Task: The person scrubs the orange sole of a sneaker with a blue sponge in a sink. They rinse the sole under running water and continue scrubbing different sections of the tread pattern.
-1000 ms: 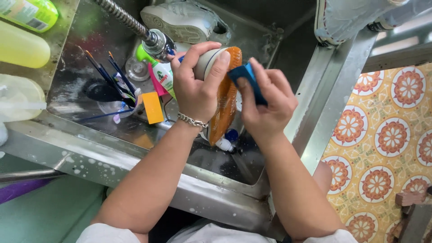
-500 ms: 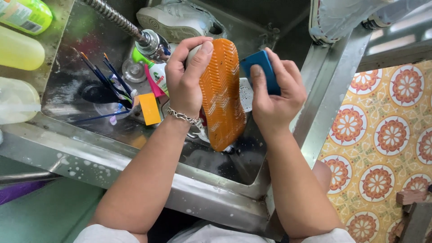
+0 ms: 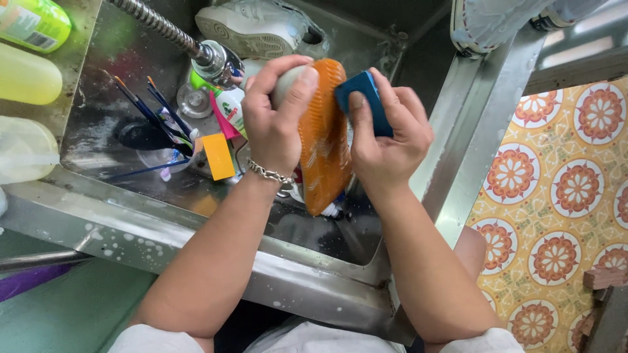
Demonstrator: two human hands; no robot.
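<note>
A stainless-steel sink (image 3: 196, 216) fills most of the view, its basin wet and its front rim spotted with white suds. A flexible metal faucet hose (image 3: 160, 26) slants in from the top left and ends in a chrome spray head just left of the left hand (image 3: 278, 131). Along the left ledge, well apart from that hand, lie a green bottle (image 3: 33, 23), a yellow bottle (image 3: 26, 78) and a clear bottle (image 3: 23, 150). To the right of the right hand (image 3: 389, 140), past the steel side wall, the floor (image 3: 562, 196) is tiled in yellow with orange-and-white floral medallions. Daylight falls evenly, glinting off the metal.
</note>
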